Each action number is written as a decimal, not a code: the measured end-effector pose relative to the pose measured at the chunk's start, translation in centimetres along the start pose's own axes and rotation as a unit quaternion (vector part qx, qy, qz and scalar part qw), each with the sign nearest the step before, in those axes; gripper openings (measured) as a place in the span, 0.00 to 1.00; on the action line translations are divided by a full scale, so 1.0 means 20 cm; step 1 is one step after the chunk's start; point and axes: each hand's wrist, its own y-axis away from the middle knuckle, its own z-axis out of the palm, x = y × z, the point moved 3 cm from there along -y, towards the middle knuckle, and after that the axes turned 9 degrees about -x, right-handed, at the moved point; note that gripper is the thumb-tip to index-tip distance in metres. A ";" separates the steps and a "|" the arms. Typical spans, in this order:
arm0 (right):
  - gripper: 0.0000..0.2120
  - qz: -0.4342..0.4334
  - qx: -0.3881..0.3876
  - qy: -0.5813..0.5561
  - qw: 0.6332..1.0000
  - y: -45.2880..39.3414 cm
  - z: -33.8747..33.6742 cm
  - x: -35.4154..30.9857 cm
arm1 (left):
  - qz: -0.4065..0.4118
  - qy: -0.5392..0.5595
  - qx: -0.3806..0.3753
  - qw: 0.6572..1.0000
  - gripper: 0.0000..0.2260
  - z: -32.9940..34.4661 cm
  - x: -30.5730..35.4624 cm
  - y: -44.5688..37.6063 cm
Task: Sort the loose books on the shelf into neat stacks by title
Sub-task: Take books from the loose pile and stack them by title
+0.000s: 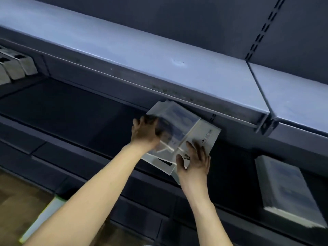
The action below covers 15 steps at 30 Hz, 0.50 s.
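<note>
A loose pile of pale, plastic-wrapped books (179, 128) lies askew on the dark middle shelf (74, 110), under the lip of the upper shelf. My left hand (145, 132) grips the left edge of the top book, fingers curled over it. Lower right, a white book (204, 135) with dark lettering sticks out of the pile; my right hand (193, 162) holds its near corner, thumb on one side and fingers spread on the cover. The picture is motion-blurred, so titles cannot be read.
A neat stack of similar books (284, 189) sits on the same shelf at the right. Grey boxes or book spines (16, 66) stand at the far left. The blue upper shelf (159, 55) overhangs closely above the pile. Wooden floor (17, 197) shows at lower left.
</note>
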 end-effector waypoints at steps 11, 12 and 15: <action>0.19 0.105 0.074 -0.010 0.992 0.17 0.01 -0.14 | 0.036 0.056 0.001 0.998 0.34 0.05 -0.08 0.35; 0.19 0.118 0.070 -0.043 0.990 0.18 0.00 -0.15 | 0.057 0.058 -0.001 0.997 0.35 0.07 -0.07 0.40; 0.18 0.168 0.046 -0.140 0.975 0.18 -0.03 -0.15 | 0.107 0.064 -0.036 0.992 0.34 0.12 -0.03 0.49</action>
